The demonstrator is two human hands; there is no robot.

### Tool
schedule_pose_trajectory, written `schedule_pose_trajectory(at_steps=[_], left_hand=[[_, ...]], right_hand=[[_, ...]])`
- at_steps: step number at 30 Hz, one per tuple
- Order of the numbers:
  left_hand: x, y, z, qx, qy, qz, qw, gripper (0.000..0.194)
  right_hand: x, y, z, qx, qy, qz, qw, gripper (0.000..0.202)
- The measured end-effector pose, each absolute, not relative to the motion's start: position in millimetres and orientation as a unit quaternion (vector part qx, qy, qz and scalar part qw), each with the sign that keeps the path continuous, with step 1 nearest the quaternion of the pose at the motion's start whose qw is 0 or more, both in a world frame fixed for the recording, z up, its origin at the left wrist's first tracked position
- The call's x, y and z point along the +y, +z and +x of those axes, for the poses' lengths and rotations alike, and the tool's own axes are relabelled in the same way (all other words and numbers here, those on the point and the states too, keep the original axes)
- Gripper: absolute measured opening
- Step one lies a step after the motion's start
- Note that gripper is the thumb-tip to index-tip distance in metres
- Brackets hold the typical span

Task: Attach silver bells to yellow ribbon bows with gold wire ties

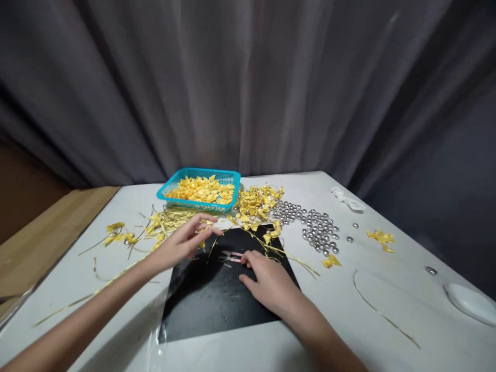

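My left hand [191,240] hovers over the upper left of the black mat [217,305], its fingers stretched out and apart, holding nothing. My right hand [267,281] is low over the mat's right half. Its fingers curl over the pink handles of a small pair of scissors [234,257], while the thumb stands away from them. The scissors' blades point left and are slightly apart. Gold twist ties [284,253] and yellow ribbon bows [271,232] lie just beyond the right hand. Part of the handles is hidden under my fingers.
A blue basket [160,194] of yellow bows stands at the back, with a bundle of gold ties [174,218] before it. Silver domed beads [320,230] are heaped at right. Farther right lie a white cloth strip [346,199] and a white dish [470,302]. A grey curtain [248,88] hangs behind.
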State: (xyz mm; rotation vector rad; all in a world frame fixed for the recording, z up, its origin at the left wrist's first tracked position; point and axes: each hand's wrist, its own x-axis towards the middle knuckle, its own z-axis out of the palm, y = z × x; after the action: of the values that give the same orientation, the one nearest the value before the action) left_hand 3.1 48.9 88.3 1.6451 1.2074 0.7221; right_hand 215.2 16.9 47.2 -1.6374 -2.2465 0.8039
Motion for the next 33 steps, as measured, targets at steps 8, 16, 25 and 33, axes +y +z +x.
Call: schedule_pose_trajectory(at_steps=[8, 16, 25, 33], left_hand=[[82.4, 112.5, 27.4, 0.42, 0.156, 0.817, 0.363, 0.039], [137.5, 108.1, 91.3, 0.393, 0.05, 0.887, 0.238, 0.05], [148.2, 58.3, 103.3, 0.376, 0.007, 0.92, 0.109, 0.046], [114.3, 91.7, 17.2, 0.439, 0.087, 0.893, 0.043, 0.043]], right_hand=[[32.0, 31.5, 223.9, -0.828, 0.202, -0.512, 0.106, 0.018], [29.8, -5.0, 221.7, -0.855, 0.101, -0.494, 0.12, 0.026], [32.4, -13.3, 228.1, -0.853, 0.087, -0.483, 0.177, 0.029], [32.5, -5.2, 234.0, -0.807, 0.147, -0.518, 0.243, 0.034]])
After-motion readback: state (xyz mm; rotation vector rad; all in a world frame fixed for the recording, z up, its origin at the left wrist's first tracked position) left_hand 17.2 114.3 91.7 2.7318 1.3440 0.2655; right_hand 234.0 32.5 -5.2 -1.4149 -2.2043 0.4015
